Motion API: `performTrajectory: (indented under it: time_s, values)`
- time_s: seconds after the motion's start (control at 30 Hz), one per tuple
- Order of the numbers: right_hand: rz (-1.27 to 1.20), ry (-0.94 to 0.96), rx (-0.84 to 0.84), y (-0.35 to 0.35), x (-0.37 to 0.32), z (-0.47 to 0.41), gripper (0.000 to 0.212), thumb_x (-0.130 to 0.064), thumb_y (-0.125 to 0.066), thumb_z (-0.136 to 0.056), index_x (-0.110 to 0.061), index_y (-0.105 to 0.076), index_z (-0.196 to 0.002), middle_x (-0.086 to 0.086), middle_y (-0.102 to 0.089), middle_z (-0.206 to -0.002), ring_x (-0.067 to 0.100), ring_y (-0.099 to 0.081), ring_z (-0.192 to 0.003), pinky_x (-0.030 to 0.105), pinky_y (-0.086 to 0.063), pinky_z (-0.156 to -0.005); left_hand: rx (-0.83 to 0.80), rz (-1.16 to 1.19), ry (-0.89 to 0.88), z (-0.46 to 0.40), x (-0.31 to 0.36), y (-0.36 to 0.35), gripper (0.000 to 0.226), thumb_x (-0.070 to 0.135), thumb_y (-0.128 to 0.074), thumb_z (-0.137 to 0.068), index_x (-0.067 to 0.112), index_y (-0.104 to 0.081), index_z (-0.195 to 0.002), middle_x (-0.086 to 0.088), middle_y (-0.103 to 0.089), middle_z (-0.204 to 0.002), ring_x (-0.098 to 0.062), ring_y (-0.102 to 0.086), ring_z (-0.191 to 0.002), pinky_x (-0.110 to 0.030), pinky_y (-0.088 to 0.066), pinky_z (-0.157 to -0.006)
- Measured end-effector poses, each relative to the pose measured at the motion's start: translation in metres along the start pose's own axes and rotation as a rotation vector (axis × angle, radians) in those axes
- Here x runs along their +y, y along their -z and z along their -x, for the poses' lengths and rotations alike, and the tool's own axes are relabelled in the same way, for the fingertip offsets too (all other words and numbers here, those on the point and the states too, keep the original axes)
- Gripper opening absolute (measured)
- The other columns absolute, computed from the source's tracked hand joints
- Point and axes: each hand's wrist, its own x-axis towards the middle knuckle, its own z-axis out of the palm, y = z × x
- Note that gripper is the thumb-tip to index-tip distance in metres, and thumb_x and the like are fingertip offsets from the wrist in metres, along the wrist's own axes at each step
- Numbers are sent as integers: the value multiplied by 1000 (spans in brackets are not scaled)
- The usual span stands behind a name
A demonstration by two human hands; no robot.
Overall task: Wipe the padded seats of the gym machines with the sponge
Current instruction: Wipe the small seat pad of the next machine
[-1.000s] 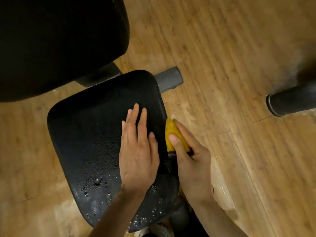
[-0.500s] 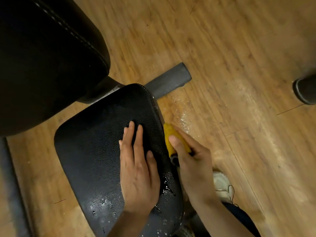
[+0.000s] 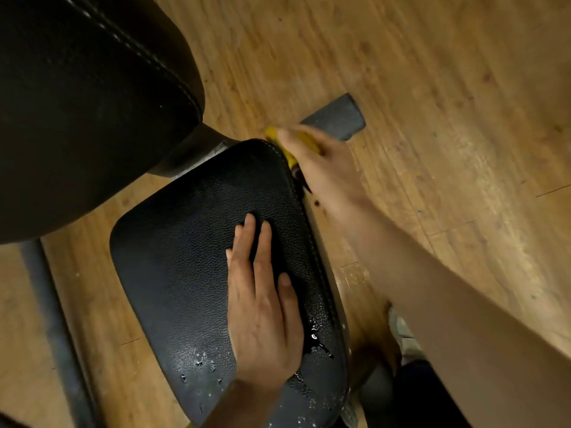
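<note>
- The wooden floor fills the view, with wide bare planking open to the right of the seat and above it.
- A large black back pad with a stitched seam takes up the upper left; its lower edge hangs close above the seat's far left corner, leaving only a narrow gap there.
- The padded seat lies at centre, black and pebbled, running from upper right to lower left, with water beads and white flecks near its close end.
- The right forearm reaches in from the lower right, crossing the floor beside the seat's right edge, stretched long toward the far corner.
- The left hand lies flat on the seat's right half, fingers straight and together, palm pressing down and holding nothing.
- The right hand is at the seat's far right corner, blurred, fingers curled round the sponge.
- A grey metal foot of the frame sticks out on the floor just beyond that hand.
- A dark frame bar runs along the floor on the left, apart from the seat's left edge.
- The yellow sponge is pressed against the stitched rim at the far right corner, mostly hidden under the fingers.
</note>
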Motion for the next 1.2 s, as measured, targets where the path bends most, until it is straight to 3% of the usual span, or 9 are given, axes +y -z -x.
performTrajectory:
  time_s: [0.13, 0.3, 0.47, 0.63, 0.77, 0.97, 1.03, 1.13, 1.2]
  values:
    - [189, -63, -264, -3, -19, -50, 31, -52, -70, -81, -27, -75, -100, -8, -74, -95, 8, -68, -91, 29, -54, -90, 0, 5, -9, 0, 0, 0, 53, 14, -32, -98, 6, -30, -150, -5, -20, -160, -23, -17, -150, -46, -15, -122]
    - [-120, 11, 5, 6, 13, 17, 24, -33, -68, -88, -32, -70, -112, -17, -70, -80, -9, -61, -65, 4, -39, -45, 2, 0, -18, 1, -2, 0, 53, 14, -32, -98, 5, -30, -150, -6, -20, -160, -23, -16, -150, -43, -13, -123]
    - [-243, 7, 56, 16, 42, 96, 34, -23, -68, -84, -24, -68, -118, -19, -69, -111, -7, -61, -108, 17, -52, -88, 19, -2, -13, 1, -1, -1, 53, 15, -32, -98, 7, -29, -150, -5, -20, -161, -21, -15, -150, -40, -11, -123]
    - [-34, 92, 10, 3, -3, 15, 30, -33, -68, -88, -23, -70, -117, -26, -61, -61, -13, -56, -57, 3, -39, -50, 12, 2, -31, 1, -2, -2, 53, 15, -32, -98, 6, -30, -150, -5, -20, -161, -20, -13, -150, -45, -16, -122]
    - [-129, 126, 58, 3, 13, 37, 31, -25, -68, -89, -15, -69, -119, -9, -73, -102, -4, -67, -93, 6, -48, -69, 16, 3, -54, 2, -5, -3, 52, 14, -33, -99, 5, -29, -150, -7, -20, -161, -21, -14, -150, -50, -21, -119]
    - [-268, -50, 235, 11, 66, 170, 36, -28, -70, -79, -26, -69, -115, -18, -70, -113, -4, -60, -112, 13, -48, -92, 33, 3, -78, 2, -8, -4, 50, 14, -34, -101, 3, -29, -150, -10, -20, -160, -22, -14, -150, -52, -25, -117]
    - [-256, -70, 245, 10, 68, 170, 35, -31, -70, -80, -28, -70, -114, -17, -71, -111, -1, -63, -109, 19, -51, -93, 40, 6, -84, 3, -8, -4, 50, 14, -34, -102, 2, -30, -150, -10, -21, -160, -23, -14, -150, -51, -26, -117]
    - [-165, -51, 228, 10, 59, 136, 29, -31, -68, -87, -27, -70, -116, -10, -75, -95, 5, -68, -72, 18, -54, -61, 48, 16, -91, 5, -8, -5, 49, 14, -35, -102, 2, -29, -150, -11, -21, -160, -23, -14, -150, -50, -25, -118]
    - [-185, -40, 233, 8, 58, 123, 28, -30, -66, -90, -24, -70, -118, -11, -75, -89, 4, -67, -66, 18, -53, -58, 55, 20, -96, 5, -9, -6, 49, 13, -35, -103, 2, -30, -149, -11, -22, -159, -23, -15, -150, -49, -25, -118]
